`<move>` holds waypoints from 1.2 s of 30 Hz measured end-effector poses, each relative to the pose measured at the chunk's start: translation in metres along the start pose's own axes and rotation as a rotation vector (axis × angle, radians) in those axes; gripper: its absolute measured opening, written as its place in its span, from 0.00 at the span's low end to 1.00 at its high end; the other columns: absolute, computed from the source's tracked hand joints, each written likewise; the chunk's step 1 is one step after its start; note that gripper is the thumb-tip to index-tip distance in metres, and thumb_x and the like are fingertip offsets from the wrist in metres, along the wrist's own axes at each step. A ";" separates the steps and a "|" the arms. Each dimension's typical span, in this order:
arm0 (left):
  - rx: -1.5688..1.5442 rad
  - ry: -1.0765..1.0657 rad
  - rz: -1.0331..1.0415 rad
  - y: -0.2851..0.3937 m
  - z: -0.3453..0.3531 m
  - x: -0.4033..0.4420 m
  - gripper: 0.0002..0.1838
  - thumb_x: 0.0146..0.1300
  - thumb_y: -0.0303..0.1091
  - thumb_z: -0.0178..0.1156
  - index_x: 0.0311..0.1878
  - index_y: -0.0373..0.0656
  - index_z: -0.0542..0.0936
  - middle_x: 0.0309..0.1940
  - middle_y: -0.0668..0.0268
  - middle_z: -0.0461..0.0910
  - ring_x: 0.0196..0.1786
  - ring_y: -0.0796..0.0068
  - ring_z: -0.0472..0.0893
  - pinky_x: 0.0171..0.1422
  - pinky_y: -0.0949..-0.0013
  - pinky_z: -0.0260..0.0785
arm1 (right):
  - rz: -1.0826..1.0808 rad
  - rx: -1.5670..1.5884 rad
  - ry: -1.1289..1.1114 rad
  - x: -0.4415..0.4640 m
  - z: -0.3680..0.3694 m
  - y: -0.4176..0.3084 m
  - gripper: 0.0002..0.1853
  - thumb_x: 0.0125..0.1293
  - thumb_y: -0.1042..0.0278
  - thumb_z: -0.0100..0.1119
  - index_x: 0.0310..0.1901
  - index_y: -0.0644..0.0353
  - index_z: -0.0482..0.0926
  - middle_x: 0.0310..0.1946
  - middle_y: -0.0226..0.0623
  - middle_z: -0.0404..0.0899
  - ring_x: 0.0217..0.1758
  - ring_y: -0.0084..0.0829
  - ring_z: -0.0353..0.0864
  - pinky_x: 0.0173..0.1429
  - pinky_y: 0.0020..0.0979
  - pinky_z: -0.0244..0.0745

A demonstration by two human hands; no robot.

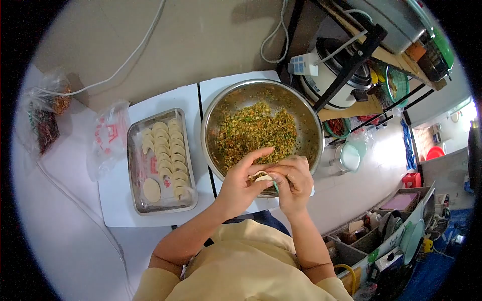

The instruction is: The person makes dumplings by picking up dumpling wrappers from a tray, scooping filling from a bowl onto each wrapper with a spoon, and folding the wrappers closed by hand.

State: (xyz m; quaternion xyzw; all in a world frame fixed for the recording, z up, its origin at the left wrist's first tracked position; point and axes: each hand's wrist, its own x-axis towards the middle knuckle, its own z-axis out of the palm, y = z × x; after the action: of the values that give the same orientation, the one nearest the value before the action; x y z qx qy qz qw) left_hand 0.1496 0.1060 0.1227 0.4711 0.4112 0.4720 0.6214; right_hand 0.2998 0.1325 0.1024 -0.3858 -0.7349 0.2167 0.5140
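Over the near rim of a large steel bowl [208,163], my two hands meet at a partly folded dumpling [262,177]. My left hand [240,181] holds its wrapper between thumb and fingers. From the other side, my right hand [292,184] pinches the wrapper's edge. A thin green thing [275,186] shows at my right fingers; its kind is mostly hidden. Chopped filling [258,128] with green and orange bits lies in the bowl. To the left, a metal tray [131,165] bears rows of folded dumplings [161,145] and a flat round wrapper [151,190].
Plastic bags [110,133] lie left of the white table [118,213]. A rack at the right holds a cooker [329,75] and a power strip [304,65]. Grey bins [346,251] with mixed goods stand at the lower right. A cable [123,65] runs along the wall.
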 end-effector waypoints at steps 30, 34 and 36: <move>0.254 0.044 -0.100 -0.029 -0.008 0.025 0.15 0.58 0.31 0.65 0.47 0.37 0.80 0.43 0.67 0.81 0.44 0.82 0.77 0.49 0.75 0.70 | 0.000 -0.076 0.045 0.004 0.001 0.020 0.04 0.53 0.72 0.63 0.31 0.59 0.82 0.31 0.35 0.79 0.38 0.35 0.74 0.45 0.33 0.63; -0.024 0.065 -0.087 -0.038 0.002 0.021 0.13 0.60 0.30 0.63 0.47 0.35 0.79 0.39 0.69 0.81 0.41 0.85 0.76 0.44 0.77 0.69 | 0.097 0.019 0.110 0.000 0.005 0.019 0.04 0.53 0.72 0.63 0.32 0.59 0.83 0.31 0.34 0.79 0.37 0.35 0.74 0.44 0.34 0.63; -0.039 0.075 -0.090 -0.035 0.006 0.018 0.13 0.60 0.30 0.63 0.47 0.35 0.79 0.38 0.70 0.81 0.40 0.85 0.76 0.44 0.77 0.69 | 0.083 0.034 0.098 0.001 0.002 0.016 0.04 0.52 0.72 0.63 0.31 0.59 0.82 0.31 0.35 0.79 0.37 0.36 0.74 0.44 0.34 0.63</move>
State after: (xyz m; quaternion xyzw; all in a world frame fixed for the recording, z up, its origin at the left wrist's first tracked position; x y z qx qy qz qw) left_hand 0.1659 0.1191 0.0884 0.4220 0.4457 0.4690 0.6350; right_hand 0.3028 0.1434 0.0908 -0.4172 -0.6884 0.2311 0.5465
